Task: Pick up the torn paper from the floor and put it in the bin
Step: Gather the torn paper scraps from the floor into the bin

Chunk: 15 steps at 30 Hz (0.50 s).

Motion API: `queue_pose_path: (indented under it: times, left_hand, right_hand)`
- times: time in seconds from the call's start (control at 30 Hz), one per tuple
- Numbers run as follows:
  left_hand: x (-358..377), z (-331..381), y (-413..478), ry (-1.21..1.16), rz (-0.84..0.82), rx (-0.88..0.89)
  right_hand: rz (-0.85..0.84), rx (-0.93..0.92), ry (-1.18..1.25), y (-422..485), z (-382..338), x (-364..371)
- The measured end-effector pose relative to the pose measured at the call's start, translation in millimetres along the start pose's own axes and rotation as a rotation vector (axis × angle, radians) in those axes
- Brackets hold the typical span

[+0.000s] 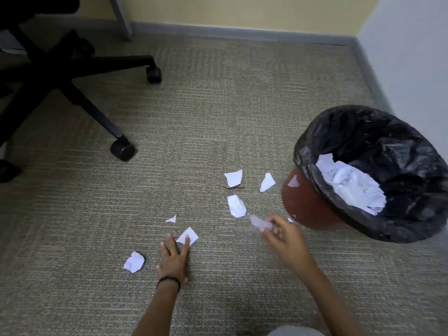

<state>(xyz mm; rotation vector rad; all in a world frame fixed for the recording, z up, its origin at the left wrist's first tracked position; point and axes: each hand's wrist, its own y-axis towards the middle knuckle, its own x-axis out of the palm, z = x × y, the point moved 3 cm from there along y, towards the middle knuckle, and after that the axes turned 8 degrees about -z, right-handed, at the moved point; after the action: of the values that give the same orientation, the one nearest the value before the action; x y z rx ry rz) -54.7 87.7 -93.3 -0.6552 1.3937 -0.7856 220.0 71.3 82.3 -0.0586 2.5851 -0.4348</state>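
From the head view: left hand [175, 257] flat down on the carpet [218, 117], fingers spread, its fingertips [187, 238] just touching the near edge of a white scrap [188, 235]. That piece lies straight ahead of the fingers, long axis running diagonally up to the right. Right hand [282, 235] is up off the floor, blurred, fingers curled and pinching what looks like a pale scrap [257, 220]. The bin [305, 204], black liner [363, 132] already holding paper, stands just right of that hand, so I'd say the drop goes rightward and up. Loose pieces remain: a crumpled one [133, 261] left of the left hand, three more [236, 206] between the hands and the bin. The left is nearer the first two.
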Motion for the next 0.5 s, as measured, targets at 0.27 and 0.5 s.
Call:
queue_pose_path:
  times: [0.27, 0.5]
  left_hand:
    - [4.9, -16.6, -6.3, -0.165, -0.009, 0.218]
    - [-11.7, -85.6, -27.2, -0.455, 0.349, -0.101]
  right_hand:
    - [0.603, -0.042, 0.257, -39.3, -63.8, -125.3]
    - [0.564, 0.078, 0.294, -55.9, -104.9, -113.1]
